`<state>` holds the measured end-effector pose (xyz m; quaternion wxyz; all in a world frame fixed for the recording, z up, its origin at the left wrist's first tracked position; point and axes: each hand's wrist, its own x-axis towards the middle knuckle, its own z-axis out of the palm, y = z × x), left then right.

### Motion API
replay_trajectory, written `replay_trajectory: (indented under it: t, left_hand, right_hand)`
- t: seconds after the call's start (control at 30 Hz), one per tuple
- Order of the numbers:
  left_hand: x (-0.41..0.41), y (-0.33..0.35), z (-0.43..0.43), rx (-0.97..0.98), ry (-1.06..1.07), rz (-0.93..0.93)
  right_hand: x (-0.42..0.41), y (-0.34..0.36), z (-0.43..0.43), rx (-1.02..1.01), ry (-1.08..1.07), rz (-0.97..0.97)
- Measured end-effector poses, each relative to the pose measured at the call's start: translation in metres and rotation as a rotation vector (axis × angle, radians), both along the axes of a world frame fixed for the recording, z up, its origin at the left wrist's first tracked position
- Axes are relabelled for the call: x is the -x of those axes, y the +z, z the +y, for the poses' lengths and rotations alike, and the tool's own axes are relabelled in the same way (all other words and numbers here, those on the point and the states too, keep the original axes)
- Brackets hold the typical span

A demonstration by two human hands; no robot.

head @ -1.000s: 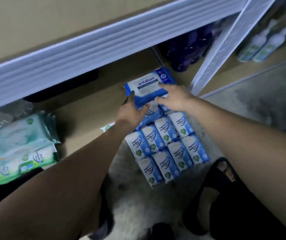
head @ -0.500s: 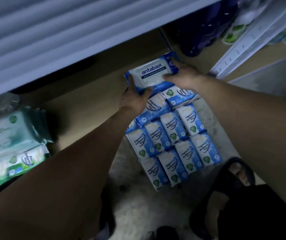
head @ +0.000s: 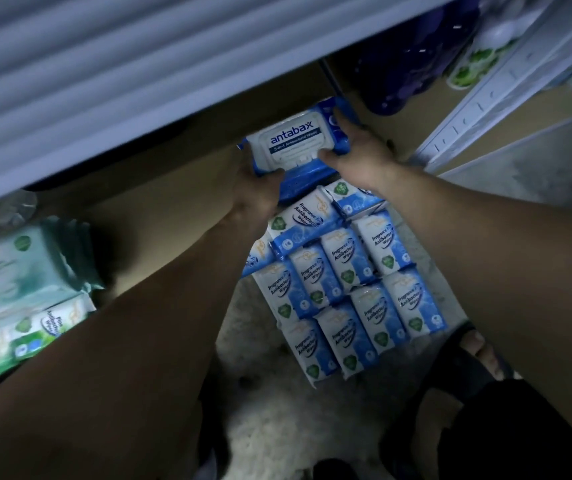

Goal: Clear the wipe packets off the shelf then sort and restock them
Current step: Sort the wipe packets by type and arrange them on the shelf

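Left hand [head: 257, 197] gripped the antabax packet [head: 295, 140] near-left, right hand [head: 362, 157] pinched its right end, upper centre over the shelf [head: 173, 206]; best bet was keeping it level and seating it square

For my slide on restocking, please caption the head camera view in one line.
Left hand and right hand hold an Antabax wipes packet near rows of small antibacterial wipe packets.
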<state>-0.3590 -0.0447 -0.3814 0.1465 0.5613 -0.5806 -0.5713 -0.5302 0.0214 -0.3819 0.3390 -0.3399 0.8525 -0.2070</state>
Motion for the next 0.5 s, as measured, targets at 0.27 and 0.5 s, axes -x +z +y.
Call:
replay_trajectory:
  t: [0.27, 0.5]
  left_hand:
    - [-0.009, 0.036, -0.002, -0.106, 0.091, 0.150]
    - [-0.042, 0.087, 0.044, -0.081, 0.091, 0.165]
  right_hand:
    - [-0.028, 0.033, 0.010, 0.159, -0.053, 0.093]
    - [-0.077, 0.083, 0.076, 0.259, -0.229, 0.056]
